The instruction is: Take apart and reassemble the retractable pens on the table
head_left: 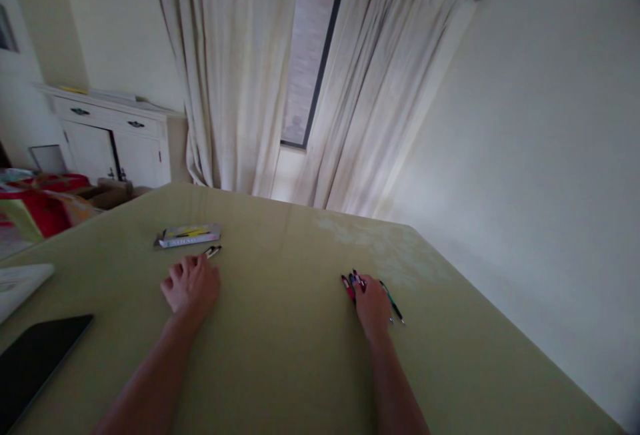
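On the counter (285, 335), red and dark pens (347, 284) poke out from under the right hand (374, 305), a green-and-black pen (393, 303) along its outer side. Black-and-white pens (213, 252) lie at the curled left hand (193, 281), just short of a flat box (191, 235). Whether either of the hands pinches anything, I cannot tell.

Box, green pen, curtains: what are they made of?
Box: likely thin card, printed finish; flat panels, yellow graphics.
Green pen: maybe smooth plastic; slim, straight barrel; bright tip possibly metal, too small to tell.
Curtains: fabric, matte; soft hanging folds.
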The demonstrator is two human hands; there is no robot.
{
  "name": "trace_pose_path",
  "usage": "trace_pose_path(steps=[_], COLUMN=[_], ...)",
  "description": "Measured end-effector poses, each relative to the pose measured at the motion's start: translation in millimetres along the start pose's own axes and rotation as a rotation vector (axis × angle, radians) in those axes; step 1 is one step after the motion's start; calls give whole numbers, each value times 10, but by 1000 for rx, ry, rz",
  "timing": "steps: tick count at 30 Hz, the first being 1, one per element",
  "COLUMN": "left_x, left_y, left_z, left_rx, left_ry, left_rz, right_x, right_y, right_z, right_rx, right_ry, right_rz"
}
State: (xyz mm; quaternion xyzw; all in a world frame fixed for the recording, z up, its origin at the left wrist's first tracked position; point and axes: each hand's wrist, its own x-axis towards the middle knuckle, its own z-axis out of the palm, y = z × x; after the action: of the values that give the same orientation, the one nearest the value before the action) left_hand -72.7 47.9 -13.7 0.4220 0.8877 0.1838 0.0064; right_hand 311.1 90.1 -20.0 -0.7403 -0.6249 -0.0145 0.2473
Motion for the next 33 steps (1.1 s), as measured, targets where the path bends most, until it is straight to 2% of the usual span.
trace_pose_path(steps=[4,8,12,16,19,21,23,24,27,30,33], left_x=[28,66,124,122,-82,-331,-601,-718,-917,-915,-868], left_y=[4,-56,-125,16,317,539,713,771,831,787,739], left_z=[35,85,97,100,132,161,189,201,238,255,237], left_rx=[-41,-79,-153,-295,-508,-852,-965,-985,-965,-887,-812], left_ry=[-3,25,26,-54,-148,-267,-395,-414,-339,-224,-130], left_rz=[10,-1,115,233,408,620,765,802,838,864,871], right_x=[3,-12,-112,-230,-295,-328,-351,-359,-369,-376,-398], right_y=[-6,-130,-340,-528,-643,-707,-752,-765,-777,-781,-806], right_z=[12,91,164,158,154,167,186,195,214,210,187], right_rx=[-39,241,515,690,887,1064,1239,1311,1458,1532,1583], right_ry=[40,96,72,11,-144,-325,-456,-484,-463,-449,-479], right_rz=[-14,-141,-272,-286,-209,-140,-84,-57,58,168,159])
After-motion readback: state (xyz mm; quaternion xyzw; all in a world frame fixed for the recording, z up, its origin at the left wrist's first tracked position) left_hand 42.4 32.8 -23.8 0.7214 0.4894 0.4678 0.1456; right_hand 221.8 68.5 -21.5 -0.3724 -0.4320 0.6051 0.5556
